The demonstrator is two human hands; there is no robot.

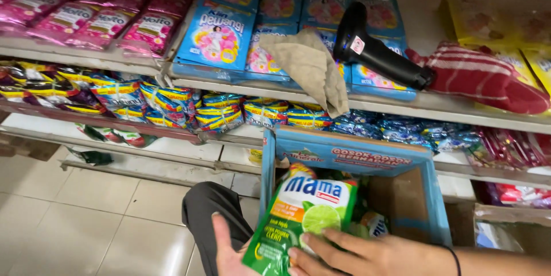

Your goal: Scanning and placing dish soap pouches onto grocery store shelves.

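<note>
The green pouch (298,218) stands tilted before the blue box (356,155), long axis running up-right, top toward the shelves, the left hand (232,253) cupped open-fingered under its lower edge, the right hand (367,253) pressing flat, spread fingers on its front.

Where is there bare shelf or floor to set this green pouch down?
Bare patches: the white bottom shelf left of the blue carton, and the tiled floor below it. The upper shelves are packed: blue packets, a beige cloth, the black scanner and a red striped cloth.
</note>
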